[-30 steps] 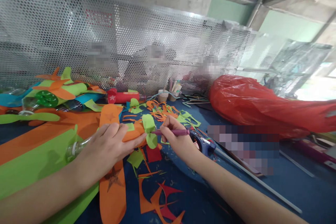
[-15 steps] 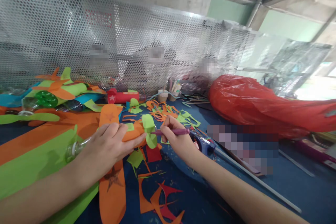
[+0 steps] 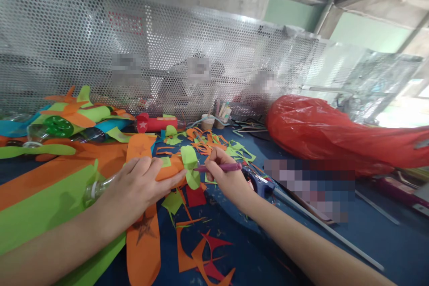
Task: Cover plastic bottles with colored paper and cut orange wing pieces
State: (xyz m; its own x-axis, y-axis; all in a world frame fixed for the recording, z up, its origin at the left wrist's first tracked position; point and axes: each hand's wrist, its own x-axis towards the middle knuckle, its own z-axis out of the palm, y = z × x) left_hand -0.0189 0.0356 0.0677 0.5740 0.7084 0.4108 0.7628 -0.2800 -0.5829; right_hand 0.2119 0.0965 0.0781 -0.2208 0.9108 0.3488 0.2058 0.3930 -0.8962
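My left hand (image 3: 139, 183) is closed over a plastic bottle wrapped in orange (image 3: 170, 168), lying on its side with its clear neck (image 3: 95, 191) pointing left. A light green piece (image 3: 190, 166) shaped like a tail fin stands at the bottle's right end. Pinched in my right hand (image 3: 221, 172) is a purple pen (image 3: 228, 167), its tip at the green piece. Beneath the bottle lies a long orange strip (image 3: 143, 246) with rounded ends and a dark star drawn on it.
Orange, green and red scraps (image 3: 201, 250) litter the blue table. A blue glue gun (image 3: 259, 183) and a white stick (image 3: 331, 228) lie to the right, before a red plastic bag (image 3: 311, 129). Behind stand cups of pens (image 3: 223, 118), a red bottle model (image 3: 161, 124) and a perforated metal screen (image 3: 201, 31).
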